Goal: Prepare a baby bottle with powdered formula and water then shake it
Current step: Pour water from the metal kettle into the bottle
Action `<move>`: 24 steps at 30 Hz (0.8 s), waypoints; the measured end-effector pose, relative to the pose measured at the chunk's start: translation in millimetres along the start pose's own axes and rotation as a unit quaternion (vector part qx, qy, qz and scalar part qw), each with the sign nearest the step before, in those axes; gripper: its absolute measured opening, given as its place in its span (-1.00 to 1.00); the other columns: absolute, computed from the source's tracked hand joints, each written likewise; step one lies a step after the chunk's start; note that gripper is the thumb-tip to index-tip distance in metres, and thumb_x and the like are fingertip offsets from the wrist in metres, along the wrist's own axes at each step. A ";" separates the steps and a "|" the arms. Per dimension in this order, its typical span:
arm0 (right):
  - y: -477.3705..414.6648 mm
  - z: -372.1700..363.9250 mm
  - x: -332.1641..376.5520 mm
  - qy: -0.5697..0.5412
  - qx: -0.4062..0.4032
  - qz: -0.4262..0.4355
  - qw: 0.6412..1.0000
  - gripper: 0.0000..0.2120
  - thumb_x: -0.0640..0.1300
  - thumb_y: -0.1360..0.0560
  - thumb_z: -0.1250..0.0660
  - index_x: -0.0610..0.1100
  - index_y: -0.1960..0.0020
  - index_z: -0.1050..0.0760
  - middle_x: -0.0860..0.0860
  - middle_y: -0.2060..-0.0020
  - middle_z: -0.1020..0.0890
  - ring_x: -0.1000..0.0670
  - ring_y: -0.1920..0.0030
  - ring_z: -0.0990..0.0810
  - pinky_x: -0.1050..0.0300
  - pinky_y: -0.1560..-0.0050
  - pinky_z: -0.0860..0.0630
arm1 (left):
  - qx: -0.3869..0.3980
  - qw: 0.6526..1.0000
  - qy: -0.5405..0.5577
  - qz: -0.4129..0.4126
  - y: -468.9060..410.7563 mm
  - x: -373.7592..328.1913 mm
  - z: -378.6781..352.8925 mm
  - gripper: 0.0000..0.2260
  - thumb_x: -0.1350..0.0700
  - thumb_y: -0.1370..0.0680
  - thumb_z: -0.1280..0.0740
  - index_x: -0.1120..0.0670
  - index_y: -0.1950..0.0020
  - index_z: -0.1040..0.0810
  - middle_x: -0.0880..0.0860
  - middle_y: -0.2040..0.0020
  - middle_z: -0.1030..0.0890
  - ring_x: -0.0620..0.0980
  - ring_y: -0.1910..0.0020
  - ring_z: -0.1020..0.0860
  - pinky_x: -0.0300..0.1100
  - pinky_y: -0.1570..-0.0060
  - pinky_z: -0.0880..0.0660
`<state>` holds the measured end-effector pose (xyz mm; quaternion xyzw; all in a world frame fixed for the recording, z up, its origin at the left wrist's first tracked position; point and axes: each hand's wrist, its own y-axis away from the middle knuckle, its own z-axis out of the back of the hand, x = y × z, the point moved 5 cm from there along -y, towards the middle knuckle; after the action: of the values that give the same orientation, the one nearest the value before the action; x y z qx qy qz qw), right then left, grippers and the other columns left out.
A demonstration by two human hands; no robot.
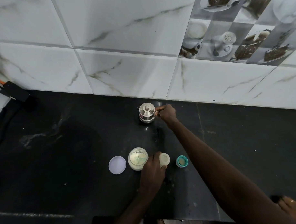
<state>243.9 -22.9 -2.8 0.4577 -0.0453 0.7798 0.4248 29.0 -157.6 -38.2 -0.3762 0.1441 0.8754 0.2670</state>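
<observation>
An open baby bottle (165,159) stands on the black counter (61,156), and my left hand (153,168) grips its side. Just left of it stands an open jar of pale formula powder (138,158) with a green scoop inside. The jar's lilac lid (117,165) lies flat further left. A teal bottle cap with its teat (182,161) sits to the right of the bottle. Far back near the wall stands a small lidded steel kettle (146,112); my right hand (165,112) holds its handle.
A marble-tiled wall (125,62) rises right behind the kettle. A black adapter with a cable (14,91) lies at the back left corner. The counter's front edge runs along the bottom of the view.
</observation>
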 end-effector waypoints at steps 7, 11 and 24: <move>-1.7 -1.3 -2.5 -0.002 0.003 -0.002 1.000 -0.58 -0.43 -0.33 -0.17 -0.10 0.15 -0.75 0.01 0.27 -0.74 0.14 0.19 -0.65 0.21 -0.01 -0.63 | 0.000 1.000 0.006 -0.005 0.8 -0.6 1.0 -0.55 0.14 -0.48 -0.49 0.04 -0.34 -0.49 0.04 -0.24 -0.61 0.07 -0.21 -0.59 -0.06 -0.23 -0.54; -0.7 -1.3 -4.2 0.004 0.004 0.005 1.000 -0.59 -0.44 -0.37 -0.20 -0.12 0.11 -0.75 0.00 0.22 -0.74 0.15 0.18 -0.63 0.28 0.01 -0.57 | 0.004 1.000 0.009 -0.003 0.7 -1.1 1.7 -0.55 0.15 -0.48 -0.48 0.04 -0.34 -0.49 0.04 -0.26 -0.60 0.06 -0.23 -0.58 -0.07 -0.25 -0.53; 1.0 0.9 -5.3 0.065 0.058 0.043 0.995 -0.67 -0.34 -0.45 -0.31 -0.02 -0.03 -0.73 -0.03 0.14 -0.74 0.04 0.21 -0.66 0.08 0.12 -0.70 | 0.009 1.000 0.007 -0.006 1.5 -1.7 2.2 -0.55 0.12 -0.49 -0.49 0.02 -0.34 -0.48 0.02 -0.25 -0.60 0.03 -0.21 -0.59 -0.08 -0.22 -0.54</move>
<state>245.0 -27.2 -6.0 0.4273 0.0081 0.8269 0.3654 27.8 -158.4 -35.4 -0.3806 0.1516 0.8700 0.2743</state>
